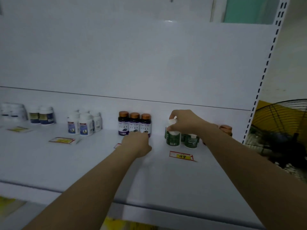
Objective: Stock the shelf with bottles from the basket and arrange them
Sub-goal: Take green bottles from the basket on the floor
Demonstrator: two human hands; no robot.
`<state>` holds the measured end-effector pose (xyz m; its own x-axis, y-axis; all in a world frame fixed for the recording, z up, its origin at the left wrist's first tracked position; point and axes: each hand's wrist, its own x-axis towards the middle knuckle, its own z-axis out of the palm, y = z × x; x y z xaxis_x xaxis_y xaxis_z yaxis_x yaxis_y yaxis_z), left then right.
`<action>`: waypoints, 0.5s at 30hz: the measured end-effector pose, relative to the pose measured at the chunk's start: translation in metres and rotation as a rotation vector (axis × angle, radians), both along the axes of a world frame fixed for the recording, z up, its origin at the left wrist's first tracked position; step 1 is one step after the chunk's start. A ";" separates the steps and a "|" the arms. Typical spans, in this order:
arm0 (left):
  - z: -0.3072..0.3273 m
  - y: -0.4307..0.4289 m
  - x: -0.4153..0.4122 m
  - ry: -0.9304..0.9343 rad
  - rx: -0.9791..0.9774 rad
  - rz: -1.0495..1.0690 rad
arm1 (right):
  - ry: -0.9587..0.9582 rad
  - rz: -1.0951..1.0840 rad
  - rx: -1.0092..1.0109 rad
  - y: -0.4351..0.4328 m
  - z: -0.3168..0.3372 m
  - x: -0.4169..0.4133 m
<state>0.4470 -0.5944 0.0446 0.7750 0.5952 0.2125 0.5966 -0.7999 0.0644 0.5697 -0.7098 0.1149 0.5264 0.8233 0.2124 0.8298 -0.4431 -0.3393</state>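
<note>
My right hand (184, 123) pinches a green bottle's (173, 137) white cap near shelf (66, 163) back-right. Left hand (138, 144), fingers curled, touches the purple bottles (134, 125); grip unclear. A nudge could topple neighbours.

Price tags (182, 156) lie flat; black fan (280, 130) stands right.

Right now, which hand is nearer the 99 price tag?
Left. The left hand rests on the shelf just left of the 99 price tag; the right hand is farther back, gripping a green-labelled bottle behind it.
</note>
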 end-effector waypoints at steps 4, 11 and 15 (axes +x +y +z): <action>0.006 0.023 -0.034 0.005 -0.040 0.058 | -0.030 0.071 0.026 0.031 0.010 -0.038; 0.012 0.083 -0.139 0.008 -0.047 0.200 | -0.040 0.262 0.046 0.117 0.025 -0.144; 0.009 0.125 -0.226 0.004 -0.055 0.344 | -0.026 0.393 0.084 0.174 0.027 -0.220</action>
